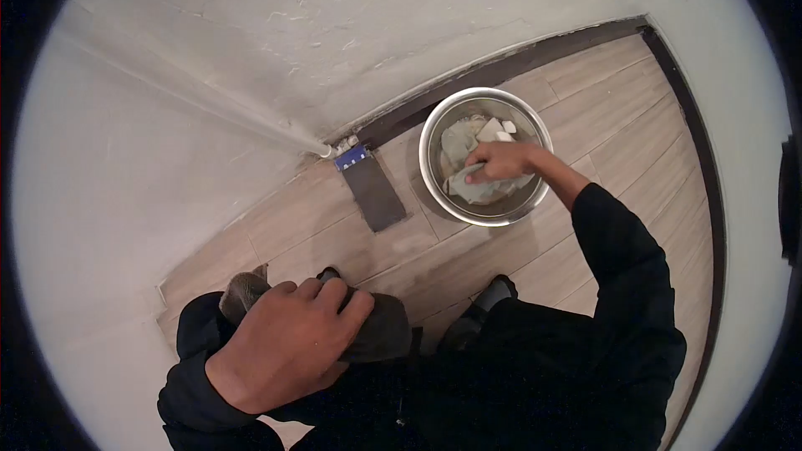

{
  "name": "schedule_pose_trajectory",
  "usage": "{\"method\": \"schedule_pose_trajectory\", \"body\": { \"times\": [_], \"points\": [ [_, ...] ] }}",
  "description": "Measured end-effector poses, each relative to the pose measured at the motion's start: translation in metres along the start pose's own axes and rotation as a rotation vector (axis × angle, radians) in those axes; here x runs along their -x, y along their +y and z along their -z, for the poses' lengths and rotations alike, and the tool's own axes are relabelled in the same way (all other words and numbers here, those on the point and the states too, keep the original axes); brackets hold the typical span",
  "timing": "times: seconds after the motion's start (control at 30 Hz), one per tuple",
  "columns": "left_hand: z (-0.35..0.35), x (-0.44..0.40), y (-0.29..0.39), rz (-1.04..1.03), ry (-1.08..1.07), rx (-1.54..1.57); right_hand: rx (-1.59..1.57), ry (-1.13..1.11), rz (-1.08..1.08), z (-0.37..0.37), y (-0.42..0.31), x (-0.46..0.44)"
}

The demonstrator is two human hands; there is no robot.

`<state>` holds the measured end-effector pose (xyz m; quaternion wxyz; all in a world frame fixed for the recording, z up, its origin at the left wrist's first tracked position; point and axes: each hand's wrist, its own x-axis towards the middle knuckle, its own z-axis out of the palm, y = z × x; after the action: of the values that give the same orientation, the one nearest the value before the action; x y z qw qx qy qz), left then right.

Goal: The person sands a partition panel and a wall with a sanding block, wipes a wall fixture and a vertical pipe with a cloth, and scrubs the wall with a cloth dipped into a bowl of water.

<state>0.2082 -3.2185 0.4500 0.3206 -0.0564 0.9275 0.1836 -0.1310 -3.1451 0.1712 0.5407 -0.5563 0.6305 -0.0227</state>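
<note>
A round metal bowl stands on the floor, with a pale grey-green cloth and several white pieces in it. My right hand reaches into the bowl, its fingers closed on the cloth. My left hand is near my lap, its fingers curled over a dark grey rounded thing. What that thing is I cannot make out. A brownish, fuzzy-looking thing shows just beyond the back of that hand.
A flat dark grey panel with a blue end lies on the wood-look floor. Beside it a white pipe meets the floor. Pale walls with dark skirting run behind the bowl and to the right. My feet are below.
</note>
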Motion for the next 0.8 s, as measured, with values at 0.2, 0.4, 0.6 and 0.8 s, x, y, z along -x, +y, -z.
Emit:
{"method": "schedule_pose_trajectory", "body": {
  "times": [0.2,0.4,0.6,0.8],
  "points": [
    [0.001,-0.002,-0.001,-0.009,0.003,-0.016,0.206,0.140,0.118,-0.066,0.046,-0.029],
    [-0.006,-0.004,-0.004,0.001,0.013,-0.016,0.518,0.364,0.040,-0.100,0.050,-0.026],
    [-0.006,-0.004,-0.003,-0.011,0.022,-0.021,0.757,0.413,0.256,-0.083,0.056,-0.025],
    [-0.006,-0.007,-0.005,-0.032,0.035,-0.020,0.831,0.304,0.457,-0.085,0.074,-0.043]
  ]
}}
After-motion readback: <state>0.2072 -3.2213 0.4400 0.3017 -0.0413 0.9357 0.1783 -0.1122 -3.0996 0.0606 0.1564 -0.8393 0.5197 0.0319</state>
